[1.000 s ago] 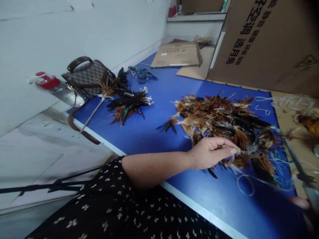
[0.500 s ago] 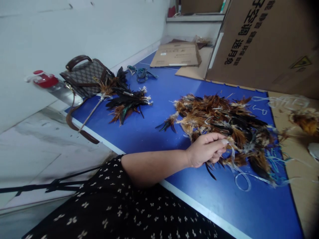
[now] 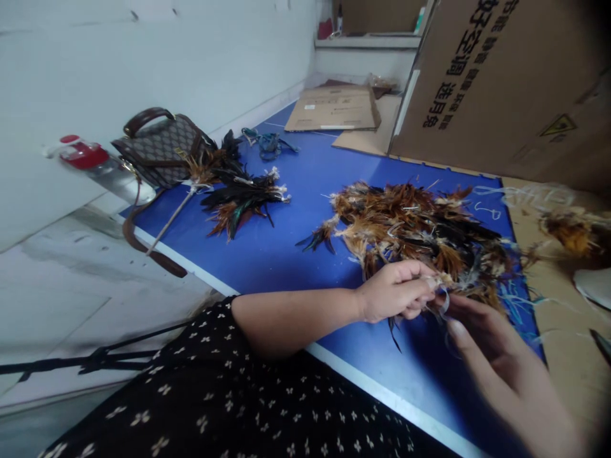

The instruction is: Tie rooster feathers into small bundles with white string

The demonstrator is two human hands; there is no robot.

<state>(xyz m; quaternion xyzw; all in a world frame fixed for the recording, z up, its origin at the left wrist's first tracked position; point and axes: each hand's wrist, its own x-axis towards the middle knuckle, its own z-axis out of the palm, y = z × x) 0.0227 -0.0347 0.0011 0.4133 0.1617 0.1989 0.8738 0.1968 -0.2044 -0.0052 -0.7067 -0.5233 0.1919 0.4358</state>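
Left hand [image 3: 392, 294]: grip clenched on the pale end of a feather bunch [image 3: 445, 279], at the near side of the feather pile [image 3: 401, 219] on the blue surface [image 3: 305, 168]. Right hand [image 3: 515, 378]: thumb and forefinger beside a clear strip [image 3: 445, 301] at that end; cannot tell whether they grasp it.

Risks, as judged:
- Strip looks thin and slack; uneven pulling could twist it or snag it in nearby feathers.
- A loose left grip could let quills slide out of line.
- Pile crowds the bunch; lifting could drag stray feathers along.
- Stick [image 3: 169, 219] overhangs the surface edge near the strap [image 3: 167, 265]; a tug on the strap could shift it.
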